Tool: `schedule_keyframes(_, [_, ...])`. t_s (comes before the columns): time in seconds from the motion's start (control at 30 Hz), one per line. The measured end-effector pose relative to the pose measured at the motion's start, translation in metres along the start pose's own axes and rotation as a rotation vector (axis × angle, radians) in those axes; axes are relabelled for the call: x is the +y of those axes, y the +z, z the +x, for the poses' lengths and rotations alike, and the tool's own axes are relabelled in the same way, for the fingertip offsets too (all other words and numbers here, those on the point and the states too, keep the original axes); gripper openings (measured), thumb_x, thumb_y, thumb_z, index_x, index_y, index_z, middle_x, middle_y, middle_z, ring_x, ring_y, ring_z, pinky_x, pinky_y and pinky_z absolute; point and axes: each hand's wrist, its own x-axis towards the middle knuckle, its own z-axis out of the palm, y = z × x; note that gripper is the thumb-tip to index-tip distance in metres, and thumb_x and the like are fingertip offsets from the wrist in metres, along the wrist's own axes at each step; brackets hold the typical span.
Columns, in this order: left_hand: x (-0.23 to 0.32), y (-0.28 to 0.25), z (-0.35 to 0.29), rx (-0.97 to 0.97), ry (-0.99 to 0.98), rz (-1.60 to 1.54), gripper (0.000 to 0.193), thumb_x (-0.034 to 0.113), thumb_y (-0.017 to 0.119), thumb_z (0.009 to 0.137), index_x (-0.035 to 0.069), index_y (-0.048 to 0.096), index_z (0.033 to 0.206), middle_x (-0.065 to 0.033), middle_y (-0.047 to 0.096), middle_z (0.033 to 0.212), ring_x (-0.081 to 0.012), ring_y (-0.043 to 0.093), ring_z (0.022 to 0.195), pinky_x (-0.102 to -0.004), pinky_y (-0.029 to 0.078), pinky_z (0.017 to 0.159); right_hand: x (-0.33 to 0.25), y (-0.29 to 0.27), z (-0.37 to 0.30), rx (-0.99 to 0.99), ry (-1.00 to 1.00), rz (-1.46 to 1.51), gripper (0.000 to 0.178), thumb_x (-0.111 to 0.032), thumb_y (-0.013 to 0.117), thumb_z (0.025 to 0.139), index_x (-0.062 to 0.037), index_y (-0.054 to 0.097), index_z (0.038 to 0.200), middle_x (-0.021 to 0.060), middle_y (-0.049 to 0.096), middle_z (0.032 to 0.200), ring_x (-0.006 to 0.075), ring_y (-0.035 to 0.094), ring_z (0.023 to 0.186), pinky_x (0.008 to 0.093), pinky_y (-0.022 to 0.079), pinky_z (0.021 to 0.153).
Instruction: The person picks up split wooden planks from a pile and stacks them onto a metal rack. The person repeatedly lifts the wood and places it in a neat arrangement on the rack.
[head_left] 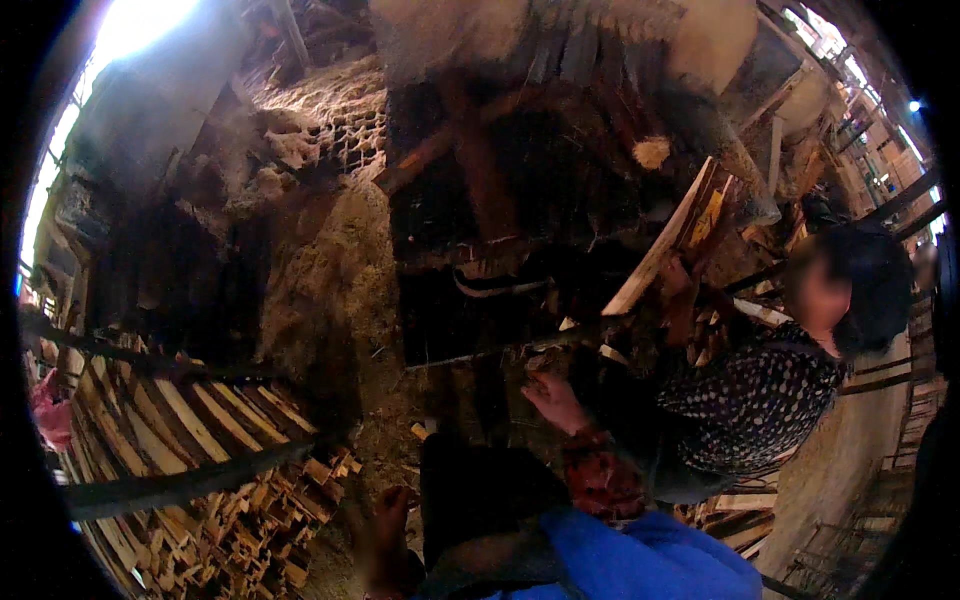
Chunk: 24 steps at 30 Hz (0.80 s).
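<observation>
Reaching out, right hand (558, 402): fingers loosely extended, apparently empty; left hand (393, 508) blurred, can't tell.
Wood offcuts (262, 508) beside it: likely light, stiff, splintery; pinch flat faces.

1. Heap of wood offcuts (255, 510): short, broken pieces, tan to orange-brown, jumbled loosely at many angles; it lies between 7 and 8 o'clock from the centre of the view, its nearest edge reaching toward the middle.
2. Small wood block (419, 431): pale yellowish, lying tilted on the brown, littered ground at about 7 o'clock, just apart from the heap.
3. Pale wood scrap (612, 354): short, narrow, slightly curved, lying near 4 o'clock, slanting from 10 toward 4; finer detail is too dim to tell.
</observation>
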Motion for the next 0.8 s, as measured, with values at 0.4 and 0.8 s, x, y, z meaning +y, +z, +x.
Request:
schedule_keyframes(0.4, [0.255,0.035,0.121,-0.189,0.281,0.099,0.030,0.027,0.066,0.085,0.004,0.062,0.104,-0.0088,0.063,0.086,-0.0177,0.060,0.073,-0.0344,0.049,0.065,-0.138,-0.030,0.080,0.303,0.167,-0.301,0.043,-0.020,0.066,0.084,0.0002,0.053,0.120,0.0129,0.060,0.111,0.0223,0.060,0.100,0.0329,0.049,0.083])
schedule_keyframes(0.8, [0.461,0.043,0.198,-0.161,0.699,0.092,0.038,0.022,0.067,0.083,0.000,0.058,0.113,-0.0148,0.065,0.097,-0.0256,0.062,0.088,-0.0385,0.050,0.076,-0.218,-0.016,0.159,0.339,0.145,-0.338,0.053,-0.023,0.065,0.085,-0.0017,0.046,0.129,0.0189,0.044,0.128,0.0330,0.052,0.107,0.0426,0.049,0.084])
